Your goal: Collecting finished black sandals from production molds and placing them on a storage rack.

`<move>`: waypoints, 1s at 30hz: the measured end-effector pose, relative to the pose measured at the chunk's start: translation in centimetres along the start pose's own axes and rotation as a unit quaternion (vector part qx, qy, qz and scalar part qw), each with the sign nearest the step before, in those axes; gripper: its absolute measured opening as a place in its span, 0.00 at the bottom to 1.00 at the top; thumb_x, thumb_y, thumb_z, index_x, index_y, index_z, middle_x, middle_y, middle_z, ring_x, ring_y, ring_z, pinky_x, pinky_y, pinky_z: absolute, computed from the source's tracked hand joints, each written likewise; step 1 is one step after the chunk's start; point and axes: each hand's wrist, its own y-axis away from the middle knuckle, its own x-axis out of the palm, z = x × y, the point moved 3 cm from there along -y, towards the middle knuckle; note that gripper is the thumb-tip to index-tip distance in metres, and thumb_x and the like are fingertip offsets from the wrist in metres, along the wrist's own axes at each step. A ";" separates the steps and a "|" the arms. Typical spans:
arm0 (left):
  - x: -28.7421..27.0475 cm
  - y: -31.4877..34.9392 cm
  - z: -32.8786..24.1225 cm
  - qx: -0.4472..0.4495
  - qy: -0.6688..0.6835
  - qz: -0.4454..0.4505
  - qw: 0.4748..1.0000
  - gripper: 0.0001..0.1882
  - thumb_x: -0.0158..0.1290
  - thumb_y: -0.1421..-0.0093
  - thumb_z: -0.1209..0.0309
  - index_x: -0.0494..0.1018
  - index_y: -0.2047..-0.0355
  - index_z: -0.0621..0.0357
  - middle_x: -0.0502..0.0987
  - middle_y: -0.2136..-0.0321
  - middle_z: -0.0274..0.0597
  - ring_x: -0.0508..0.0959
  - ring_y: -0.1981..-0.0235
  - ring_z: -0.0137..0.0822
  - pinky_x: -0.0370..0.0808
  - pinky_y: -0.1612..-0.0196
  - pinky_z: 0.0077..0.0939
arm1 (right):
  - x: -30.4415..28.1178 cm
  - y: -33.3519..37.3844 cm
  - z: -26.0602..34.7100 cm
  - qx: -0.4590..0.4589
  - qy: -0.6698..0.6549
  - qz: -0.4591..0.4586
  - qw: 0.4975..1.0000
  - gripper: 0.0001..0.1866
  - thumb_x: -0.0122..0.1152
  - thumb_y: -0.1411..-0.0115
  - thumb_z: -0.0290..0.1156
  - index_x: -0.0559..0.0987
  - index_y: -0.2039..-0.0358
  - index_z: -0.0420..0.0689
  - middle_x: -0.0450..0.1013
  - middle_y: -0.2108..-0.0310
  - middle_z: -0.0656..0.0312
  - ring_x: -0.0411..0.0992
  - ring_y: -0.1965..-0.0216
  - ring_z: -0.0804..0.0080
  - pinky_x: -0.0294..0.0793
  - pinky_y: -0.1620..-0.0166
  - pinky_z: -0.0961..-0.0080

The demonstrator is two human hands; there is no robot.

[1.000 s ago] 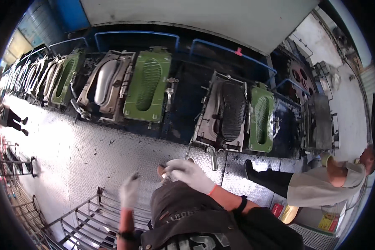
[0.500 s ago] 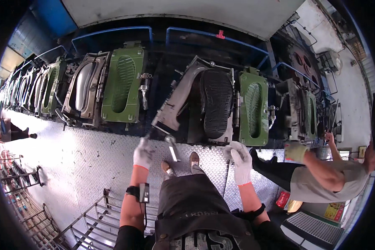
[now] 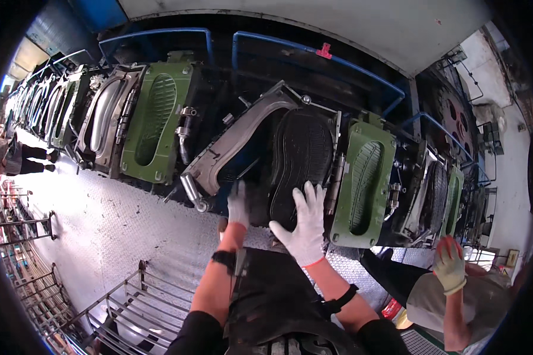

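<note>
A black shoe sole (image 3: 302,155) with a grooved face lies in an opened metal mould in front of me. My right hand (image 3: 305,225), in a white glove, is over the sole's near end with its fingers spread. My left hand (image 3: 238,208), gloved too, is smeared by motion left of the sole; its grip cannot be made out. A thin rod (image 3: 248,168) slants just above it; whether the hand holds it is unclear. The mould's grey frame (image 3: 231,139) is swung out to the left, with a cylindrical metal handle (image 3: 193,192) at its near end.
Green sole-shaped moulds (image 3: 366,183) stand on both sides along the line. Blue pipe rails (image 3: 160,38) run behind them. A metal rack (image 3: 142,296) is at lower left. At right, close by, a co-worker's gloved hand (image 3: 449,266) is raised.
Both my hands have moved forward to the mould, the right one onto the sole's near end. The frame's handle has swung left. My view has shifted, and the co-worker's arm has moved.
</note>
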 end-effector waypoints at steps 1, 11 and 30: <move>1.1 -2.2 -0.4 -0.128 0.159 0.024 0.979 0.23 0.52 0.42 0.75 0.67 0.45 0.65 0.76 0.56 0.53 0.80 0.60 0.44 0.77 0.59 0.34 | 0.4 0.1 -0.7 0.007 0.013 -0.002 1.000 0.45 0.74 0.60 0.40 0.65 0.41 0.45 0.56 0.39 0.43 0.52 0.38 0.31 0.53 0.37 0.39; 2.7 -12.7 -4.6 -0.041 0.031 -0.051 0.997 0.17 0.49 0.34 0.68 0.72 0.48 0.63 0.78 0.61 0.43 0.77 0.61 0.30 0.73 0.57 0.23 | 2.0 0.9 -1.5 -0.004 0.047 -0.024 0.999 0.47 0.75 0.59 0.45 0.63 0.39 0.49 0.54 0.36 0.45 0.50 0.37 0.26 0.56 0.38 0.39; 5.2 -1.4 -0.4 -0.250 0.495 0.350 0.755 0.27 0.49 0.35 0.65 0.60 0.37 0.56 0.70 0.44 0.43 0.70 0.44 0.37 0.66 0.41 0.30 | 1.9 -4.0 -0.8 0.067 0.085 0.011 0.994 0.41 0.75 0.62 0.40 0.70 0.43 0.58 0.58 0.38 0.52 0.54 0.38 0.34 0.67 0.47 0.49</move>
